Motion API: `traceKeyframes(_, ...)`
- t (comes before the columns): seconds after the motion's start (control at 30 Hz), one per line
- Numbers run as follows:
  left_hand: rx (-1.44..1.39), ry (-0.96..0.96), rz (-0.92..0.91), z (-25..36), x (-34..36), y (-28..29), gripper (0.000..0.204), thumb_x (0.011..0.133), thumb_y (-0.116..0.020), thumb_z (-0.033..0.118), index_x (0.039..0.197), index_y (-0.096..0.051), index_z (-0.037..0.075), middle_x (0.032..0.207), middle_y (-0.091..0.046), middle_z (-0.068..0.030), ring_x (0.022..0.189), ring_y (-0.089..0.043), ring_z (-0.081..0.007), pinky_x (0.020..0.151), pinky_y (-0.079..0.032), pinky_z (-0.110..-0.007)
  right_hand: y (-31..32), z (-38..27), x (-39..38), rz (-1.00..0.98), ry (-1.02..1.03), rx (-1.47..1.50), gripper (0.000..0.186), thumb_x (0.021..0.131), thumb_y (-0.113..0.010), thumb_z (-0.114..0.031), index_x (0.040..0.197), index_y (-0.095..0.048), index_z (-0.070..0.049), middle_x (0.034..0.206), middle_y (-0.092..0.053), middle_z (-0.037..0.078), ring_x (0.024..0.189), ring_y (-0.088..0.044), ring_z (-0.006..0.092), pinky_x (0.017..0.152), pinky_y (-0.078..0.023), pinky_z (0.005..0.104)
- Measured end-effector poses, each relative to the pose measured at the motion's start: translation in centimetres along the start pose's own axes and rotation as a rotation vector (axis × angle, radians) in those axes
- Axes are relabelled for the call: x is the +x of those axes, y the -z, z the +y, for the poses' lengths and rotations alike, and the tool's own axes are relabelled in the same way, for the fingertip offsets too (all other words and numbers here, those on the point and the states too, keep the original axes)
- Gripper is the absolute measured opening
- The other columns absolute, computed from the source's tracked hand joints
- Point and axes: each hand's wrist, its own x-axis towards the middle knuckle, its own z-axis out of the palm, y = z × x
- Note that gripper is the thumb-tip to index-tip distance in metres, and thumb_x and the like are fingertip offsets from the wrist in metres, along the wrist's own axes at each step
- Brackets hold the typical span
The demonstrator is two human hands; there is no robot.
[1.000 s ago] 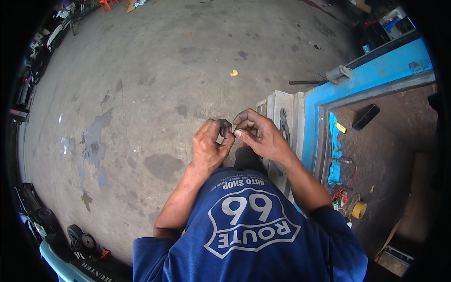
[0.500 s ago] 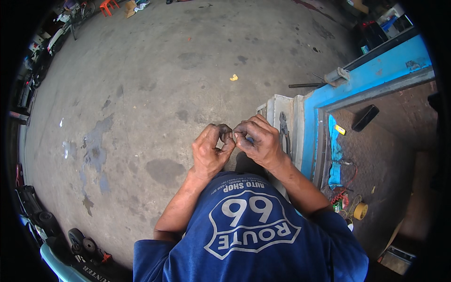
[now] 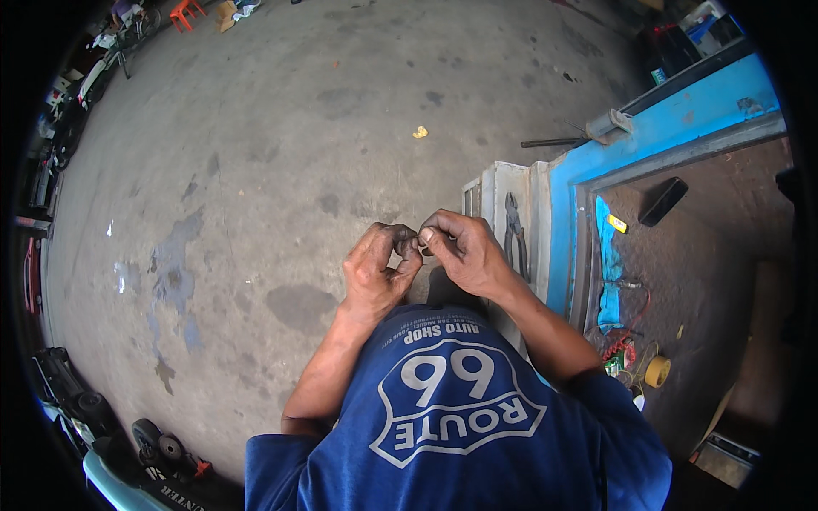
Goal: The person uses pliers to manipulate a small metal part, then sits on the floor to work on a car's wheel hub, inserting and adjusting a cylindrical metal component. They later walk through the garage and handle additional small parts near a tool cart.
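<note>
Pinched left grip [image 3: 372, 266], pinched right grip [image 3: 470, 255], pliers [image 3: 513, 223] nearby

the right hand's forefinger, raised a second ago, now bends down beside its thumb at the fingertips of the left hand [image 3: 371, 266]. the right hand [image 3: 470, 255] has narrowed the rounded gap between the two.

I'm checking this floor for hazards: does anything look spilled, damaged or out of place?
A patchy grey-blue stain marks the concrete floor left of the left hand; I can't tell if it's wet. Farther ahead, a small yellow scrap lies alone, like litter.
</note>
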Motion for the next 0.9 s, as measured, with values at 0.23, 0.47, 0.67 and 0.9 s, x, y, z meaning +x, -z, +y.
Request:
traceKeyframes(0.23,0.001,0.109,0.053,-0.3,-0.1,0.1,0.014,0.081,-0.070,-0.008,0.092,-0.065,-0.001,0.084,-0.071,-0.0123,0.074,-0.069,-0.0198,0.068,-0.055,-0.030,-1.1,0.1,-0.2,0.144,0.183,0.101,0.017,0.092,-0.069,-0.004,0.109,-0.068,0.001,0.095,-0.072,0.011,0.087,-0.069,0.0155,0.075,-0.056,0.0283)
traceKeyframes(0.47,-0.067,0.138,0.027,-1.2,0.4,0.1,0.013,0.082,-0.070,-0.007,0.093,-0.066,-0.001,0.087,-0.072,-0.0120,0.076,-0.070,-0.0198,0.069,-0.055,-0.030,-1.3,0.3,0.9,0.322,0.464,-0.303,0.016,0.080,-0.074,-0.001,0.095,-0.068,-0.004,0.083,-0.067,0.010,0.078,-0.066,0.0268,0.069,-0.054,0.0360)
traceKeyframes(0.67,-0.064,0.022,-0.082,-1.4,2.9,-1.2,0.014,0.082,-0.069,-0.006,0.093,-0.063,-0.001,0.085,-0.069,-0.0126,0.072,-0.066,-0.0222,0.067,-0.054,-0.032,0.0,0.3,1.4,0.368,0.464,-0.332,0.014,0.079,-0.072,-0.005,0.082,-0.059,-0.002,0.079,-0.059,0.011,0.077,-0.059,0.0313,0.073,-0.050,0.0415)
traceKeyframes(0.9,-0.117,-0.242,-0.388,-1.5,6.3,-6.0,0.014,0.084,-0.070,-0.005,0.089,-0.058,-0.001,0.082,-0.065,-0.0126,0.069,-0.062,-0.0248,0.063,-0.052,-0.032,2.8,2.5,-0.3,0.540,0.191,-0.178,0.019,0.079,-0.068,-0.007,0.073,-0.051,0.001,0.069,-0.057,0.019,0.068,-0.059,0.0388,0.064,-0.046,0.0466)
